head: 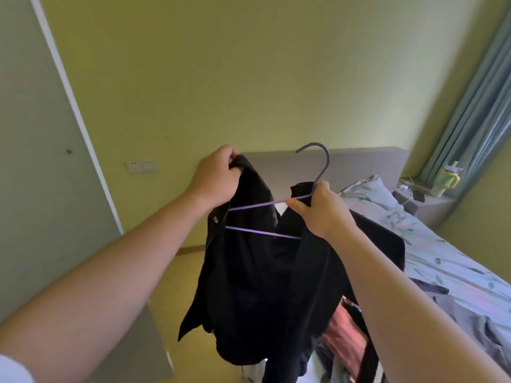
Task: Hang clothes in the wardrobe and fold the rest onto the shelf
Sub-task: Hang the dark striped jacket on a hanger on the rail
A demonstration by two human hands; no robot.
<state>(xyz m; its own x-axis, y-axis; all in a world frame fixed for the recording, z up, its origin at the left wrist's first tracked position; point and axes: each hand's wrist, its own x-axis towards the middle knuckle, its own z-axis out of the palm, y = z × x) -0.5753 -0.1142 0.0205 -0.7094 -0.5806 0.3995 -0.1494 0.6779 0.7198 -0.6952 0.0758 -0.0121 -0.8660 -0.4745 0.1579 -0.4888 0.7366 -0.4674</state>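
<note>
A black shirt (257, 286) hangs in the air in front of me, partly draped over a purple wire hanger (322, 164). My left hand (218, 175) pinches the shirt's collar or shoulder edge at its upper left. My right hand (323, 208) grips the hanger just below its hook, at the neck. The hanger's left arm and lower bar show inside the open shirt front; its right side is hidden under the fabric. More clothes (343, 335), pink and dark, lie on the bed below the shirt.
A bed (442, 244) with a pale patterned cover runs along the right, with a grey headboard (365, 164) behind. A bedside ledge holds a green cup (442, 181) and cables. Blue curtains (475, 100) hang at the right. A grey door (36, 161) stands at the left.
</note>
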